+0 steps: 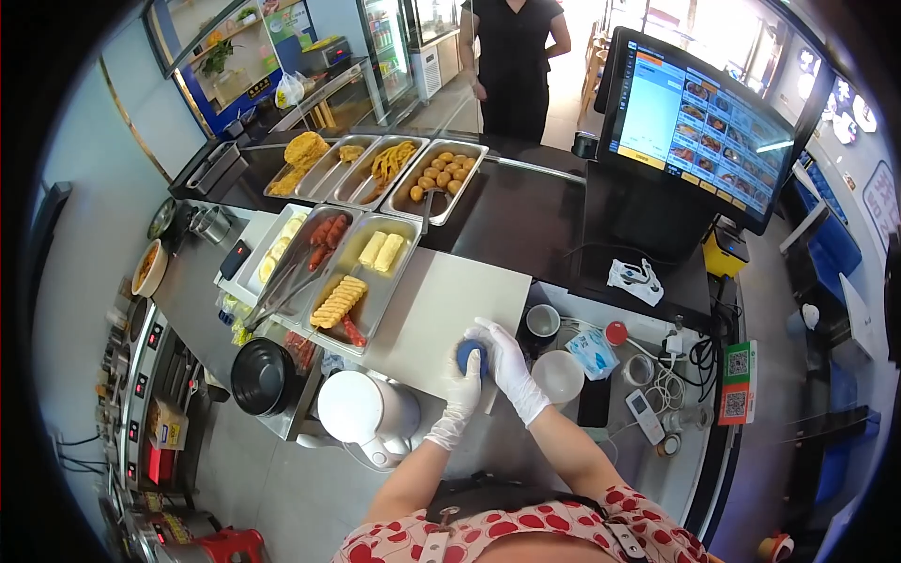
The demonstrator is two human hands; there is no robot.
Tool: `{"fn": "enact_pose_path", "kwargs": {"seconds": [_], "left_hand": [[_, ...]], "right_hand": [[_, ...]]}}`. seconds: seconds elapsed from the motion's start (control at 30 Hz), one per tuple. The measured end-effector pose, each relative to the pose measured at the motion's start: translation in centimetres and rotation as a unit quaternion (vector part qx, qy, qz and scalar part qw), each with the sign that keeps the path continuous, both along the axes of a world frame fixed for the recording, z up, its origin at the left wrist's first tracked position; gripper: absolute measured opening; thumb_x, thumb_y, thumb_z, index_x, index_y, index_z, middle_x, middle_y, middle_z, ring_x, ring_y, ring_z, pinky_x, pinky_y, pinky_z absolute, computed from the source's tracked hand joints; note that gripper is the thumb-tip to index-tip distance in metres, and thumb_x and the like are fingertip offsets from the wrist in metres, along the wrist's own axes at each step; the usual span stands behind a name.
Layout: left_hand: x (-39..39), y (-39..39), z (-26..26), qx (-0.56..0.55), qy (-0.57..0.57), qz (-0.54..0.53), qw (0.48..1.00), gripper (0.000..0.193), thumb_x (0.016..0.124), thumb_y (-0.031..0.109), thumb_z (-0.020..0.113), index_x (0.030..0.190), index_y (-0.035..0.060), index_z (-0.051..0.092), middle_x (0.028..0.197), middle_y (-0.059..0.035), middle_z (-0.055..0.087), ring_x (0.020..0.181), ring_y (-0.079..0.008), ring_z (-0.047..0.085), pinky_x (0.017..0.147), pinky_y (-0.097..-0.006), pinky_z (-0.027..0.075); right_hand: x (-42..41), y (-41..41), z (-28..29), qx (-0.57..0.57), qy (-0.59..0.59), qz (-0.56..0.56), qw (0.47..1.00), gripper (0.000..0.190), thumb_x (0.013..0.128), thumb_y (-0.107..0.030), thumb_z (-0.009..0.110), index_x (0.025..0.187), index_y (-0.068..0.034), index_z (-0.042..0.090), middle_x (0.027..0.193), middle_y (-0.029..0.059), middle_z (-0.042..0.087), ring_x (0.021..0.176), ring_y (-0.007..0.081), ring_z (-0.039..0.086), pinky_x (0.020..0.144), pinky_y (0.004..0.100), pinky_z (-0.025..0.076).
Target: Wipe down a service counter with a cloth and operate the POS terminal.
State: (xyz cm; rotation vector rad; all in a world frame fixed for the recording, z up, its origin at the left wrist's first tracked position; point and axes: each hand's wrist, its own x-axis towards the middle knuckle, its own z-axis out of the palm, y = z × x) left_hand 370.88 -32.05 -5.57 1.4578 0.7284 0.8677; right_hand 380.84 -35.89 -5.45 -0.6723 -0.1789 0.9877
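Note:
My left hand [462, 390], in a white glove, grips a round blue object [470, 354], its thumb lying across the front. My right hand [508, 362], gloved as well, curves around the object's far and right side. What the blue object is cannot be told, as the fingers cover much of it. Both hands are at the near right part of a pale board [450, 302]. Left of the board lies a steel tray [394, 285] with two pale yellow rolls [381, 251], a ridged yellow food piece [338, 301] and a red sausage [353, 331].
A white lidded container [352, 408] stands below the board's near edge. Right of my hands are a white cup [543, 321], a translucent bowl [557, 376] and a black phone [595, 402]. Trays with brown eggs [442, 172] line the counter. A person [515, 70] stands beyond the glass.

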Motion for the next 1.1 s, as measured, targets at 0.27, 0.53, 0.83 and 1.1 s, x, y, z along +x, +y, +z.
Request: {"fn": "enact_pose_path", "kwargs": {"seconds": [0.27,0.53,0.83,1.1], "left_hand": [[-0.1,0.0,-0.3,0.035,0.03,0.013,0.999,0.046,0.093,0.025,0.06,0.129,-0.0027,0.048,0.117,-0.0181,0.059,0.106,-0.0244,0.058,0.094,-0.0349,0.045],[-0.1,-0.2,0.8,0.02,0.013,0.006,1.0,0.048,0.093,0.024,0.06,0.129,-0.004,0.046,0.119,-0.0172,0.058,0.107,-0.0236,0.057,0.094,-0.0343,0.045],[-0.1,0.0,0.1,0.009,0.009,0.005,1.0,0.047,0.093,0.023,0.061,0.129,-0.0038,0.046,0.119,-0.0162,0.058,0.106,-0.0228,0.057,0.095,-0.0345,0.045],[0.0,0.1,-0.5,0.031,0.015,0.014,0.999,0.047,0.093,0.026,0.06,0.128,-0.0033,0.049,0.117,-0.0172,0.059,0.106,-0.0242,0.058,0.094,-0.0346,0.045]], "right_hand": [[0.0,-0.1,-0.5,0.003,-0.001,-0.005,1.0,0.039,0.097,-0.025,0.046,0.125,0.002,0.052,0.105,0.0157,0.063,0.103,0.0253,0.059,0.097,0.0379,0.044],[0.0,0.0,-0.5,0.009,0.005,-0.011,1.0,0.039,0.097,-0.026,0.048,0.123,0.002,0.054,0.105,0.0158,0.064,0.103,0.0252,0.059,0.096,0.0377,0.044],[-0.1,0.0,-0.3,0.014,-0.001,-0.015,1.0,0.04,0.097,-0.027,0.048,0.123,0.003,0.054,0.105,0.0165,0.064,0.102,0.0252,0.059,0.095,0.0381,0.045],[0.0,0.0,-0.6,0.024,0.003,-0.011,1.0,0.04,0.097,-0.026,0.047,0.123,0.004,0.054,0.105,0.0161,0.064,0.101,0.0249,0.06,0.095,0.0373,0.045]]}}
